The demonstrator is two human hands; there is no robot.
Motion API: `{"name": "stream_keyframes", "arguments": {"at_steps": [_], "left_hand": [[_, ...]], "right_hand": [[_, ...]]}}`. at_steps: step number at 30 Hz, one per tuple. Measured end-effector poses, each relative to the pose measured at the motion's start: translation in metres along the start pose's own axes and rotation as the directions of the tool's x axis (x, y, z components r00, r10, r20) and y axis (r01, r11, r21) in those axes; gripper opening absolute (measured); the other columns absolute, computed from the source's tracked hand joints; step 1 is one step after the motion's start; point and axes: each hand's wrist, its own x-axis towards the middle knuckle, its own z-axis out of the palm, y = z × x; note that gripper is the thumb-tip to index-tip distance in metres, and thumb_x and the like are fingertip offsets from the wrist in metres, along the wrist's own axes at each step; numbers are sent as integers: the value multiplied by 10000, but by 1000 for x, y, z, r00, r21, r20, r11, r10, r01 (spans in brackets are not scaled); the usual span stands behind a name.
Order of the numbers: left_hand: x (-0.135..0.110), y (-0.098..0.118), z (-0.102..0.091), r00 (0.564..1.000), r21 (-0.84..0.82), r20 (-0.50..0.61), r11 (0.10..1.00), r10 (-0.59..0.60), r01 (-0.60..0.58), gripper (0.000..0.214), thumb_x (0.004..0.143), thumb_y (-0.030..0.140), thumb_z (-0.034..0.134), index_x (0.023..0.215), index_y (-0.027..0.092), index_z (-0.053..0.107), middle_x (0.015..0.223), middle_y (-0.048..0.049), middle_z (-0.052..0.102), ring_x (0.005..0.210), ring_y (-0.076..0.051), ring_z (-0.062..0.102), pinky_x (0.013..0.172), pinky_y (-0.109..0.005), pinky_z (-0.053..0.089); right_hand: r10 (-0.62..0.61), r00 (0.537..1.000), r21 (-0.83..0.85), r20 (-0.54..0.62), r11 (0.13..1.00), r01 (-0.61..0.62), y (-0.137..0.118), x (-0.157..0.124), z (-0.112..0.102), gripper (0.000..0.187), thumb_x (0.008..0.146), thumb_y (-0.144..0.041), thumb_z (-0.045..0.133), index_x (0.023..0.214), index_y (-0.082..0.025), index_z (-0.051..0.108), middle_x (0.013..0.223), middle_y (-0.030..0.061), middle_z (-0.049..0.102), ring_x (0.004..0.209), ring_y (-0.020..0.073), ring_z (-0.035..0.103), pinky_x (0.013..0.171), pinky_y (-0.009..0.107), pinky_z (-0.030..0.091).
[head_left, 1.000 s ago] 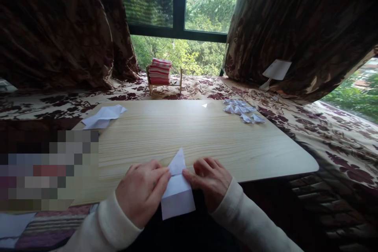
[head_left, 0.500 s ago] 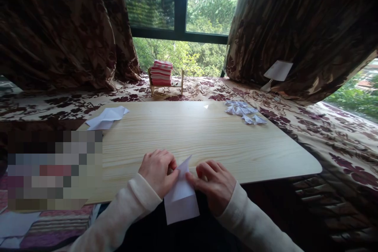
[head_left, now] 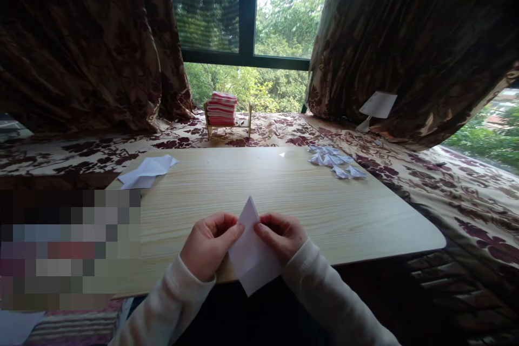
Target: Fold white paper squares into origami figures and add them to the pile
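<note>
A white sheet of paper (head_left: 254, 262), folded to a point at its top, is held up over the table's near edge. My left hand (head_left: 211, 243) pinches its left side, thumb in front and fingers behind. On the opposite side, my right hand (head_left: 283, 235) grips the paper the same way, close to the pointed tip. The fingertips behind the paper are hidden. Several folded white paper pieces (head_left: 330, 158) lie in a cluster at the table's far right. Loose white paper (head_left: 148, 172) rests at the far left.
The pale wooden table (head_left: 194, 200) spreads out before me. Behind it, a small wooden stand (head_left: 248, 124) bears a stack of pink-striped cloths (head_left: 221, 108) on the floral fabric. A white lamp (head_left: 379, 105) stands by the right curtain (head_left: 365, 27). Blurred blocks cover the lower left.
The paper has turned and lifted, so its tip now points up between my hands. Both thumbs now lie on its front face. My view has tilted up slightly.
</note>
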Motion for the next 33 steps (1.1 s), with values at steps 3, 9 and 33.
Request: {"name": "stream_keyframes", "arguments": {"at_steps": [3,9,33], "left_hand": [[0,1,-3,1000,53,13,999,5,-5,171,659,303,628,700,139,652,640,-6,635,596,-122,540,551,-204,395],[-1,7,-1,999,154,-15,987,39,-36,174,668,281,573,603,142,656,531,16,578,530,-111,486,491,-198,349],[15,-2,-10,999,120,-27,992,-43,45,235,621,323,608,569,99,656,475,7,547,471,-85,422,443,-189,297]], "right_hand": [[15,1000,-13,-26,1000,-15,2,1,3,194,654,-328,613,672,-137,641,584,17,625,512,109,535,472,205,413],[25,998,-14,-66,1000,-26,6,2,9,206,647,-337,610,699,-140,642,572,-2,570,494,91,480,433,192,375],[-651,723,-694,233,409,592,-12,-2,8,294,765,-97,492,931,-267,665,829,68,560,762,177,470,598,290,427]]}}
